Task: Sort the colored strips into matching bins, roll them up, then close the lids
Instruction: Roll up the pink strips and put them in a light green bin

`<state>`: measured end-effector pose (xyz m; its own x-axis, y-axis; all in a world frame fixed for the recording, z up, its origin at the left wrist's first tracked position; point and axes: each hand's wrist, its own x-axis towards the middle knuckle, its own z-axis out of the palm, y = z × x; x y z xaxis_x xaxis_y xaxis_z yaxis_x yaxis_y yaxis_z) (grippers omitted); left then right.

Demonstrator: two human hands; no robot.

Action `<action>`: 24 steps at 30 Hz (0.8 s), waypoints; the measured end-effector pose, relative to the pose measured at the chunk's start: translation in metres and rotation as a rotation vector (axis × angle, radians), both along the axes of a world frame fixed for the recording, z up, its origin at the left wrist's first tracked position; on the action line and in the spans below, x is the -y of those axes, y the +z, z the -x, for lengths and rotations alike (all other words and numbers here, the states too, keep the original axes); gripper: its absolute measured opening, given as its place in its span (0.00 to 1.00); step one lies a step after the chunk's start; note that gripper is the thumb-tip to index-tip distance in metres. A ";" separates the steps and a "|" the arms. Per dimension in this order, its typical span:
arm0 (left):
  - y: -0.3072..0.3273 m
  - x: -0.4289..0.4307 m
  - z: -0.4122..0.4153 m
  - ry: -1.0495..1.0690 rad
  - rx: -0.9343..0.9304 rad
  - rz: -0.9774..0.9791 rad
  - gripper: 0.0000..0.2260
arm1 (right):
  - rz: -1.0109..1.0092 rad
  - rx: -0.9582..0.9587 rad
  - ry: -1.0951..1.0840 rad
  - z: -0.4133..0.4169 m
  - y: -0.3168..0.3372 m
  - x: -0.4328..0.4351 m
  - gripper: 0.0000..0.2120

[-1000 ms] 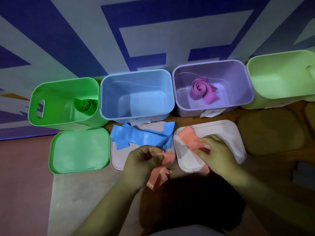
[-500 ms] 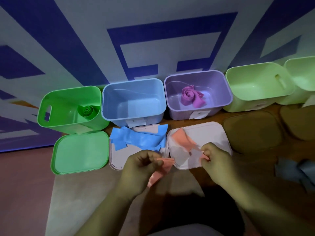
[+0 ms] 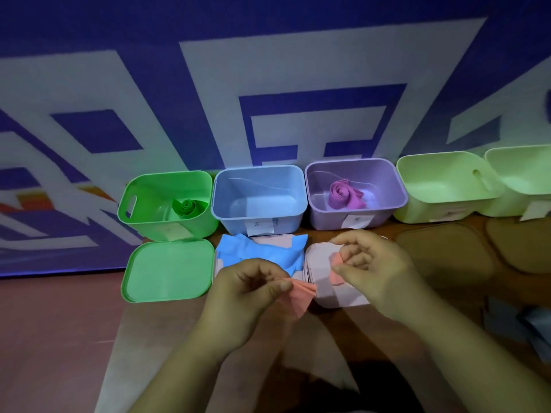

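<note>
Thin, limp pink strip, creased, stretched left to right, pinched by left hand and right hand, hands apart.

I can read nothing: the white paper label on my blue plastic bin at twelve o'clock and the second label on the purple plastic bin at one o'clock show only blurred marks.

The green bin holds a green roll, the purple bin a magenta roll. The blue bin matches the blue strips; the salmon strip may be orange.
</note>
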<state>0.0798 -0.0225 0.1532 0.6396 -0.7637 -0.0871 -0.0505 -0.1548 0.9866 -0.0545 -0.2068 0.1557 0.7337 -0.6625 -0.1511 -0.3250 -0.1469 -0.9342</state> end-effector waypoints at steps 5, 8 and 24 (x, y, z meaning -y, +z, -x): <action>0.025 -0.016 0.005 -0.070 0.089 0.050 0.04 | -0.115 0.062 0.098 -0.005 0.034 -0.020 0.16; 0.036 -0.024 0.007 -0.060 0.129 0.102 0.03 | -0.100 0.049 0.170 -0.005 0.049 -0.032 0.16; 0.037 -0.034 0.007 0.056 0.157 0.224 0.04 | -0.253 0.053 0.190 -0.016 0.072 -0.064 0.14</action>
